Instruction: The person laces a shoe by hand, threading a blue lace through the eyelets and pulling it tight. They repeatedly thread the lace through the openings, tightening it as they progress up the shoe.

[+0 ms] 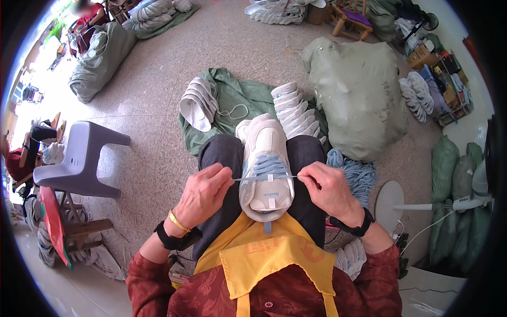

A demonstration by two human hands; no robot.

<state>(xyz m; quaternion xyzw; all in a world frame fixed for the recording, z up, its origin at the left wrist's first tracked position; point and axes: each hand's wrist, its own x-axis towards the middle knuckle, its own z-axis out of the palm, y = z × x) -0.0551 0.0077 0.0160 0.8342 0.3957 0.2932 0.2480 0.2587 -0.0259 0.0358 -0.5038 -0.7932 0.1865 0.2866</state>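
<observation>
Left hand (205, 193) / right hand (330, 190): each pinching blue lace (249, 178), stretched taut | shoe (265, 186): white, greyish collar (266, 216), laced in blue

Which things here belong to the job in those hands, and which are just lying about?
In the job:
white shoe with blue markings
flat pale-blue lace, stretched between left hand and right hand
probably, heaped blue laces and overlapping white shoe pieces

Seemingly just lying about:
grey-purple plastic chair
wooden chair with purple cushion
white round stand base
</observation>
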